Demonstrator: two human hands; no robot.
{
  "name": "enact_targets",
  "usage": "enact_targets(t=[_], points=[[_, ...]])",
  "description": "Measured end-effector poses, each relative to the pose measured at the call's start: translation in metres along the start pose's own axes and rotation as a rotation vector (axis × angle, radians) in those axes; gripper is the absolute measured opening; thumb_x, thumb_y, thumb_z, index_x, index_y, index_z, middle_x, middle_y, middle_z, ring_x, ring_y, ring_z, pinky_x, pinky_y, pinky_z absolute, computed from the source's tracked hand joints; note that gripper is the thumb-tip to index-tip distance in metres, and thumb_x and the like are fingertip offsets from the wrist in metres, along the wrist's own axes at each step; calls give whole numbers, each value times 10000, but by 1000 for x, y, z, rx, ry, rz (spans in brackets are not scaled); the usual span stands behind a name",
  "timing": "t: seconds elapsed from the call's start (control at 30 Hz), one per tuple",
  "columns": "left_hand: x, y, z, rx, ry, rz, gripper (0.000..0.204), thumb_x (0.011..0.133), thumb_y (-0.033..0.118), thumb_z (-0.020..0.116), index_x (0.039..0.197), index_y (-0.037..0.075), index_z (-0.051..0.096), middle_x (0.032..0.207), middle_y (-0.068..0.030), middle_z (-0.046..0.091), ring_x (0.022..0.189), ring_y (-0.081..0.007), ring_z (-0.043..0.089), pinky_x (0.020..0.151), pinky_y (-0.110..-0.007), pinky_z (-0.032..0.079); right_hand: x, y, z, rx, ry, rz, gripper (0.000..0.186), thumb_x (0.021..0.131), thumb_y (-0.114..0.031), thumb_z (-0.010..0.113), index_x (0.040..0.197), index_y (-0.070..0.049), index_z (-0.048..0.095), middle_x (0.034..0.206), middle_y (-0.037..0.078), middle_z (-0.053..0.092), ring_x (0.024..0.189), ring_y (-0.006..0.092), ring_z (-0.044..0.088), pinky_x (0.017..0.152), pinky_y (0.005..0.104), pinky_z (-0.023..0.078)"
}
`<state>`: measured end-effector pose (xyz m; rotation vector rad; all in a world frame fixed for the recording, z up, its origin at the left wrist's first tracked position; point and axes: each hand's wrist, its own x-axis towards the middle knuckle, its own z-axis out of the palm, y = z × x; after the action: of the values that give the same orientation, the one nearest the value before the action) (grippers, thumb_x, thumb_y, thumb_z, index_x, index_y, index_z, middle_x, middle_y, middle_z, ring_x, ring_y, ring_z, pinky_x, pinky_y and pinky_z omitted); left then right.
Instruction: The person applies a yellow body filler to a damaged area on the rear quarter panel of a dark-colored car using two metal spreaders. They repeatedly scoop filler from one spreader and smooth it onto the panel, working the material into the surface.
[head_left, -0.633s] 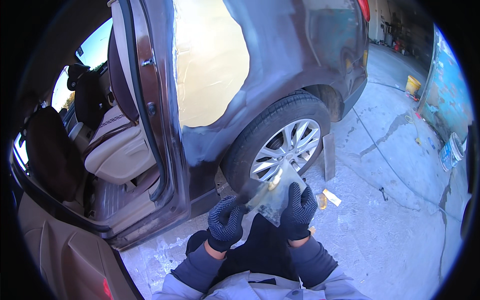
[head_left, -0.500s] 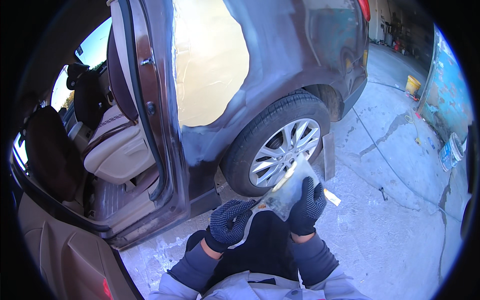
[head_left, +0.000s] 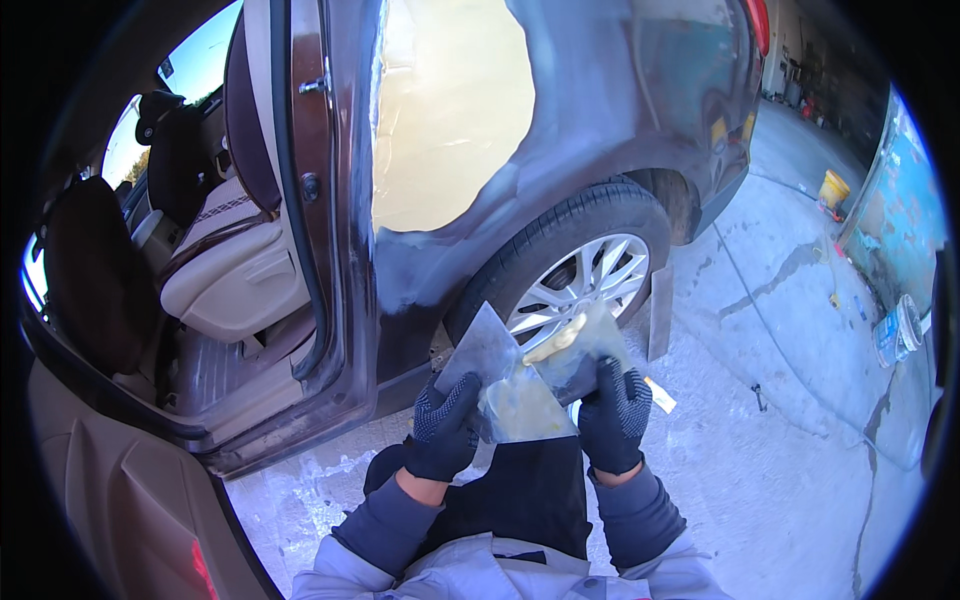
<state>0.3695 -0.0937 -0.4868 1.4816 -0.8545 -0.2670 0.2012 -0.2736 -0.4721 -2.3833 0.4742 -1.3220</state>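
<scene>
My left hand (head_left: 442, 430), in a dark dotted glove, is closed on a flat greyish putty spreader (head_left: 525, 408) smeared with cream residue. My right hand (head_left: 613, 420), gloved the same way, grips a second, translucent putty spreader (head_left: 607, 345). A thick strip of cream putty (head_left: 556, 342) lies along that one. The two spreaders meet or overlap in front of me; whether they touch is hard to tell. Beyond them stands a brown car whose rear side panel carries a large, smooth cream putty patch (head_left: 450, 120) with sanded grey-blue metal around it.
Below the patch is the car's rear wheel (head_left: 580, 285), with a flat board (head_left: 660, 313) leaning beside it. At left, the open doorway shows a beige seat base (head_left: 235, 290). A yellow bucket (head_left: 832, 188), a white bucket (head_left: 898, 330) and a hose (head_left: 765, 308) are on the concrete at right.
My left hand has turned its spreader from nearly edge-on to face-up and brought it against or close to the other. The right-hand spreader has tilted. My view has shifted slightly.
</scene>
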Motion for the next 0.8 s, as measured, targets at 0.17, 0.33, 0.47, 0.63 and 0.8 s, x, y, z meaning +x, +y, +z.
enact_targets(t=[0.17, 0.33, 0.47, 0.63, 0.8], points=[[5, 20, 6, -621, 177, -283, 194, 1072, 124, 621, 1222, 8, 658, 1105, -66, 690, 982, -133, 668, 819, -310, 548, 1, -11, -12, 525, -258, 176, 240, 971, -85, 719, 1184, 19, 753, 1026, 211, 771, 888, 343, 768, 799, 382, 605], [11, 20, 1, -878, 279, -246, 237, 1081, 164, 611, 1284, 43, 626, 1176, -83, 687, 1097, -197, 690, 964, -350, 561, -6, 6, -30, 348, -431, -170, 207, 979, -131, 704, 1153, -46, 779, 1024, 153, 783, 885, 312, 769, 802, 396, 610], [5, 6, 3, -1041, 243, -379, 313, 1086, 174, 594, 1374, 52, 594, 1258, -97, 673, 1184, -223, 672, 1029, -390, 552, -10, 8, -36, 401, -199, 160, 143, 1000, -106, 665, 1048, -27, 774, 918, 135, 762, 782, 281, 754, 688, 370, 578], [-5, -4, 10, 470, 64, 288, 357, 1105, 183, 567, 1427, 29, 565, 1303, -129, 661, 1184, -242, 671, 1053, -403, 534, -27, -3, -34, 496, -262, 250, 183, 972, -104, 711, 1091, 28, 756, 974, 195, 768, 816, 301, 764, 758, 399, 597], [-2, 1, 20, -984, 31, -640, 423, 1103, 195, 508, 1483, 10, 530, 1377, -143, 644, 1282, -253, 641, 1129, -437, 500, -34, 19, -24, 839, -290, 885, 173, 982, -50, 659, 1131, 15, 717, 1020, 216, 749, 826, 370, 740, 756, 412, 597]])
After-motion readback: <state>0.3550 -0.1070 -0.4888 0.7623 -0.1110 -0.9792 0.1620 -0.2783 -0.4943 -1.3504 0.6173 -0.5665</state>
